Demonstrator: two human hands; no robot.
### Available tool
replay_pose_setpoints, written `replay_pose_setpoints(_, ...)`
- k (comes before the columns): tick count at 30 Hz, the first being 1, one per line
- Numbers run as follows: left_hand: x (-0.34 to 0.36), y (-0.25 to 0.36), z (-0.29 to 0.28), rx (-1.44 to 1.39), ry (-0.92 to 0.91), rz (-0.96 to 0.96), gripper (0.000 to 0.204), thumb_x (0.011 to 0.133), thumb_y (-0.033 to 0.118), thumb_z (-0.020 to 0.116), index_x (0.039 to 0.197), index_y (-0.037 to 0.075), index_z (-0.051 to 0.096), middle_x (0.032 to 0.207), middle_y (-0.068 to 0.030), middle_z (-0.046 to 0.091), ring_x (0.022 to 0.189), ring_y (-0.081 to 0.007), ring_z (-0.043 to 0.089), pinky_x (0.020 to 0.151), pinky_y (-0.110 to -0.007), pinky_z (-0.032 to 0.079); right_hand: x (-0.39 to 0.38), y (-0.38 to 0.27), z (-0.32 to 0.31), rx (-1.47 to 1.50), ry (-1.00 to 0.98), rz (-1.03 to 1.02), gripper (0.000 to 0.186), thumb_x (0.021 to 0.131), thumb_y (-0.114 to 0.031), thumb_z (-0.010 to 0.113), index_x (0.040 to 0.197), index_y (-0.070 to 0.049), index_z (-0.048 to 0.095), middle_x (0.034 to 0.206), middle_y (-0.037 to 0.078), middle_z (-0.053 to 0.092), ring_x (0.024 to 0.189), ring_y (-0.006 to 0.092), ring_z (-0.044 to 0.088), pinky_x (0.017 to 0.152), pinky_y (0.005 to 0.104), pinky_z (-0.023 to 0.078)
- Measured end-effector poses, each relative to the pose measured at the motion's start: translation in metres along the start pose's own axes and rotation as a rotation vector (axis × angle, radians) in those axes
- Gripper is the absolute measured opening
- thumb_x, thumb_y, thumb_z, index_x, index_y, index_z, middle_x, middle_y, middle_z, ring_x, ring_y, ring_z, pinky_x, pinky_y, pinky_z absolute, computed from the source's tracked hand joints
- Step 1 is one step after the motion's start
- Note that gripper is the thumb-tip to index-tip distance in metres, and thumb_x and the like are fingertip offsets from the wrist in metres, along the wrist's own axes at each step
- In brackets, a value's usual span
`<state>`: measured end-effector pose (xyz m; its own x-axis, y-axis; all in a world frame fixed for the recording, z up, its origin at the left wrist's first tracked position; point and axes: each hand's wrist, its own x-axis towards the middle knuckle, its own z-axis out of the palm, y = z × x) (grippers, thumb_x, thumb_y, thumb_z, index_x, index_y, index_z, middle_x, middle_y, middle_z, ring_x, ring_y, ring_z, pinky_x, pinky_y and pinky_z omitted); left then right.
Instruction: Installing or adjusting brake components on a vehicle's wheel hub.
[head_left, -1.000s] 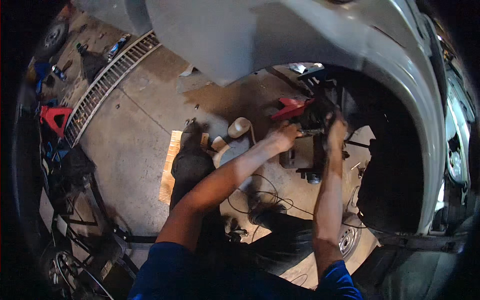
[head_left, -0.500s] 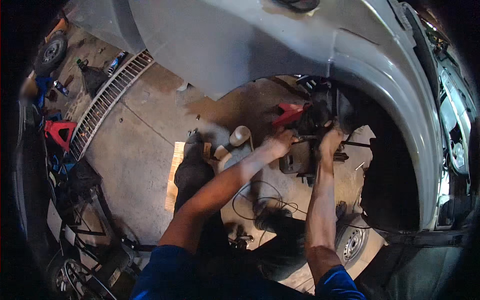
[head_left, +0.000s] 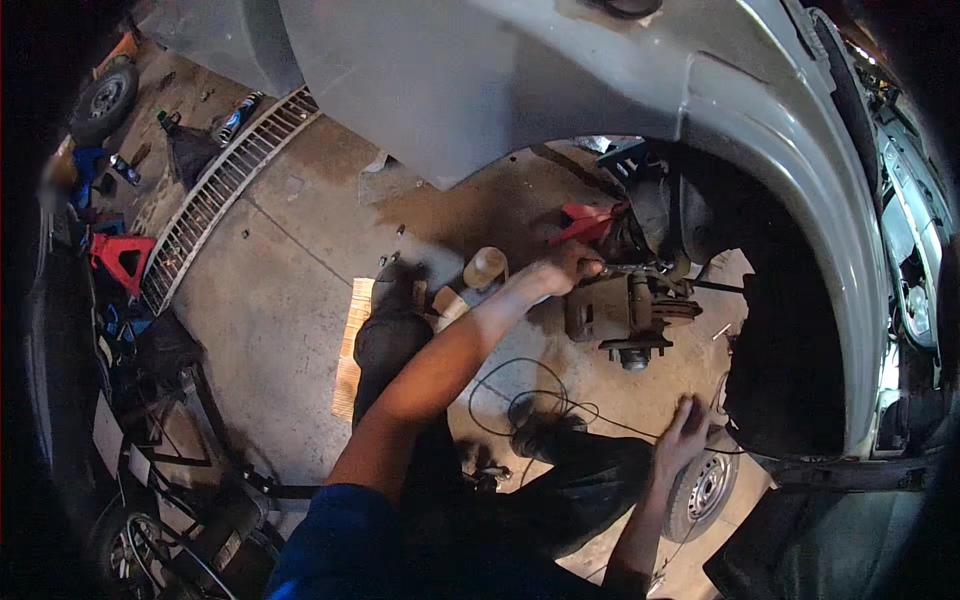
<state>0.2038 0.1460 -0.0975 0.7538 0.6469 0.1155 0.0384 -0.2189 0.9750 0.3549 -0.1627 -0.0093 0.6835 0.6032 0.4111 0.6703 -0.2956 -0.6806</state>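
Note:
My left hand (head_left: 571,266) is closed on a metal wrench-like tool (head_left: 625,267) at the top of a wheel hub and brake assembly (head_left: 630,325) inside the wheel arch. My right hand (head_left: 688,425) is lower, below the hub, with its fingers curled; what they hold, if anything, I cannot make out. A red stand (head_left: 585,222) sits behind the hub. A pale cylindrical container (head_left: 484,266) lies left of it, and a black cable (head_left: 530,366) loops on the floor below.
The grey fender (head_left: 758,110) arches overhead. A loose wheel (head_left: 700,495) lies at lower right. At left are a curved slatted metal part (head_left: 225,175), a red jack stand (head_left: 120,262), a tyre (head_left: 105,100) and spray cans (head_left: 240,115). Cardboard (head_left: 350,360) lies beside my leg.
My right hand has left the hub and moved down, uncovering the brake assembly. My left hand stays on the tool near the top of the hub.

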Motion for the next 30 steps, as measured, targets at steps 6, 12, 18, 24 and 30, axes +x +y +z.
replay_pose_setpoints(6,-0.011,0.009,0.001,0.160,0.141,0.018,0.027,0.087,0.030,0.059,0.100,0.008,0.065,0.101,-0.0142,0.065,0.096,-0.0328,0.060,0.082,-0.040,0.045,-0.110,0.027,-0.049,-0.407,-0.179,0.167,0.058,0.087,-0.026,0.059,0.133,0.003,0.037,0.140,0.026,0.033,0.129,0.0383,0.033,0.107,0.0423,0.027)
replay_pose_setpoints(12,-0.011,0.028,-0.002,0.258,0.206,0.166,0.027,0.086,0.032,0.059,0.099,0.010,0.068,0.096,-0.0154,0.066,0.093,-0.0338,0.062,0.080,-0.040,0.048,-0.105,0.028,-0.050,-0.368,-0.087,0.260,0.061,0.085,-0.028,0.060,0.133,0.002,0.037,0.139,0.026,0.033,0.128,0.0395,0.033,0.107,0.0428,0.027)
replay_pose_setpoints(18,-0.010,0.018,-0.005,0.341,0.210,0.215,0.029,0.083,0.035,0.062,0.097,0.010,0.069,0.090,-0.0169,0.066,0.088,-0.0341,0.063,0.077,-0.041,0.048,-0.101,0.023,-0.047,-0.377,-0.088,0.234,0.059,0.086,-0.028,0.060,0.132,0.001,0.039,0.138,0.026,0.034,0.128,0.0395,0.034,0.106,0.0435,0.027)
replay_pose_setpoints(24,-0.013,0.009,-0.001,0.344,0.268,0.176,0.029,0.079,0.033,0.066,0.096,0.010,0.068,0.095,-0.0148,0.066,0.089,-0.0317,0.062,0.078,-0.040,0.048,-0.112,0.031,-0.047,-0.348,-0.105,0.225,0.058,0.087,-0.029,0.059,0.132,0.003,0.039,0.137,0.025,0.036,0.128,0.0387,0.034,0.106,0.0436,0.027)
replay_pose_setpoints(30,-0.015,-0.004,0.015,0.330,0.396,0.204,0.031,0.077,0.037,0.066,0.099,0.014,0.068,0.096,-0.0110,0.066,0.092,-0.0317,0.060,0.080,-0.042,0.047,-0.111,0.027,-0.044,-0.350,-0.129,0.217,0.059,0.089,-0.030,0.058,0.133,0.003,0.037,0.137,0.024,0.036,0.128,0.0374,0.033,0.107,0.0434,0.025)
